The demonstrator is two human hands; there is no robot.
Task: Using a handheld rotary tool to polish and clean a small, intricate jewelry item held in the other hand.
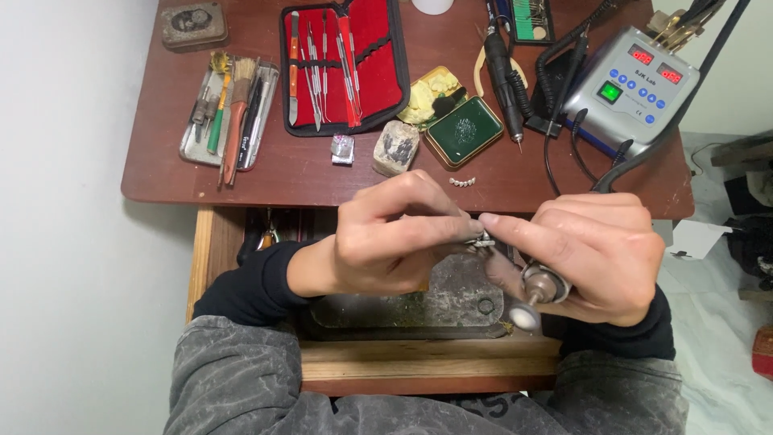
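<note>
Over the dark tray set below the worktop, the right hand is closed round a handpiece, whose long axis runs from the palm up and left toward the left hand. The left hand pinches a small metal piece at its fingertips. That piece lies between the two hands, touching the right forefinger, just up-left of the handpiece's head.

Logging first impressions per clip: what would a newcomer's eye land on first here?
Probably the two hands meeting at centre: the left hand pinches a small metal piece, which the right hand, holding a rotary handpiece, also touches. Behind them, an open red tool case lies on the brown desk.
</note>
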